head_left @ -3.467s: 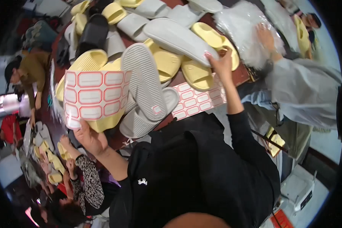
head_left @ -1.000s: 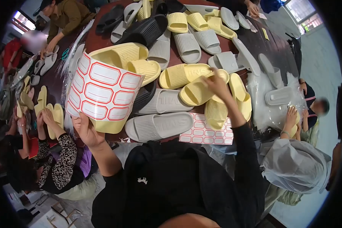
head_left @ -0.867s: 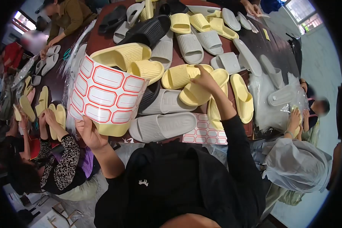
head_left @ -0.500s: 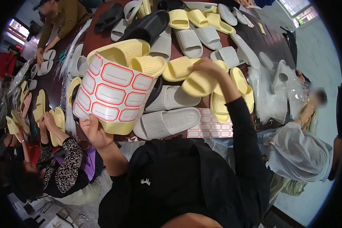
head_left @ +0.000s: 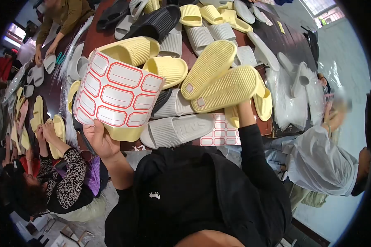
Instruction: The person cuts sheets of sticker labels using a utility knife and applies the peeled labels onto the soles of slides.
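My left hand (head_left: 101, 138) grips the lower edge of a curled label sheet (head_left: 117, 95), printed with red-bordered blank stickers; a yellow edge shows beneath it. At the right, my right hand (head_left: 245, 110) is behind a pair of yellow slippers, its fingers mostly hidden. The upper slipper (head_left: 210, 68) and the lower slipper (head_left: 228, 88) are tilted with their ribbed soles toward me. Each sole bears a small red-outlined square near its lower-left end. Below them, a grey slipper (head_left: 179, 129) lies on the table beside another flat label sheet (head_left: 220, 131).
Yellow, grey and black slippers crowd the dark red table, including a black slipper (head_left: 154, 26). Clear plastic bags (head_left: 290, 99) lie at the right. Co-workers sit on both sides, one in a patterned sleeve (head_left: 72, 173) handling yellow slippers. Teal scissors (head_left: 60, 58) are at the left.
My right hand has turned the yellow slippers over and brought two side by side, soles now facing me. My left hand still holds the label sheet, nearly in place.
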The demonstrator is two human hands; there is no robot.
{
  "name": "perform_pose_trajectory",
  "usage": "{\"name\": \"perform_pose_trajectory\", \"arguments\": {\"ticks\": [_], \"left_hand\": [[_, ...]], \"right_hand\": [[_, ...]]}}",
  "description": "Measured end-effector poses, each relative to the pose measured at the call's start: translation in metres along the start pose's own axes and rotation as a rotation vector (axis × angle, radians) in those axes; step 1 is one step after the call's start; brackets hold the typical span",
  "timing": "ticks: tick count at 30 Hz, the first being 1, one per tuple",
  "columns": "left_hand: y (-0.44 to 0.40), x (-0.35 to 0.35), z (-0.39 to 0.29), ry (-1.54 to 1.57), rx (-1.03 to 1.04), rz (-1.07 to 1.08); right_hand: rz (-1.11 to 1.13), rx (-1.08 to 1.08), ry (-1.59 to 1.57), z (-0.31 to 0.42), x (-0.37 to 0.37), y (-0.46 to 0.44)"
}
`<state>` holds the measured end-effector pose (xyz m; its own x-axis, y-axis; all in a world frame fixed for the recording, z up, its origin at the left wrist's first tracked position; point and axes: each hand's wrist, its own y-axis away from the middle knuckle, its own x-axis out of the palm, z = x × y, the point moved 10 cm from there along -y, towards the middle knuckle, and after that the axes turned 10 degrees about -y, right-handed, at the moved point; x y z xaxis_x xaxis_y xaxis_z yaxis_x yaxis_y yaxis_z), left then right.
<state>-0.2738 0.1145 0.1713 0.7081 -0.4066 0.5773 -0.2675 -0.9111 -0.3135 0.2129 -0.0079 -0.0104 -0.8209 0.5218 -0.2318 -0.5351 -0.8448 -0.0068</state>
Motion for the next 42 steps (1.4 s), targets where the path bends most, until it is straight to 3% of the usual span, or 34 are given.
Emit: {"name": "perform_pose_trajectory", "arguments": {"ticks": [5,9,11,13,14,16,24,27,28,31,36,38,41,42], "left_hand": [[0.002,-0.012,0.008,-0.07,-0.02,-0.047],[0.013,-0.015,0.021,-0.418,-0.059,0.19],[0.034,0.016,0.047,-0.497,-0.47,0.466],[0.035,0.082,0.055,-0.808,-0.306,1.076],[0.031,0.096,0.059,-0.807,-0.302,1.075],[0.04,0.133,0.063,-1.063,-0.007,1.273],[0.016,0.182,0.08,-1.183,0.24,1.356],[0.016,0.184,0.082,-1.049,0.264,1.325],[0.021,0.187,0.081,-1.044,0.268,1.337],[0.053,0.195,0.081,-1.04,0.213,1.482],[0.052,0.201,0.083,-1.078,0.301,1.444],[0.052,0.199,0.089,-1.093,0.236,1.453],[0.052,0.206,0.094,-1.082,0.231,1.492],[0.053,0.202,0.095,-1.117,0.237,1.508]], "right_hand": [[-0.045,-0.117,0.207,-0.004,-0.01,-0.015],[-0.214,-0.189,-0.21,0.024,-0.026,0.011],[-0.243,-0.23,-0.478,0.045,-0.029,0.03],[-0.226,-0.273,-0.68,0.068,-0.026,0.044],[-0.201,-0.286,-0.734,0.079,-0.021,0.049],[-0.147,-0.306,-0.828,0.099,-0.012,0.051],[0.026,-0.32,-0.989,0.141,0.016,0.052],[0.001,-0.284,-0.919,0.155,0.015,0.055],[-0.159,-0.109,-1.204,0.157,0.013,0.055],[-0.178,0.056,-1.537,0.14,0.017,0.05],[-0.261,0.302,-2.0,0.096,0.032,0.048],[-0.336,0.337,-2.106,0.088,0.024,0.046],[-0.45,0.234,-2.048,0.097,-0.029,0.042],[-0.376,0.111,-1.706,0.117,-0.062,0.04]]}}
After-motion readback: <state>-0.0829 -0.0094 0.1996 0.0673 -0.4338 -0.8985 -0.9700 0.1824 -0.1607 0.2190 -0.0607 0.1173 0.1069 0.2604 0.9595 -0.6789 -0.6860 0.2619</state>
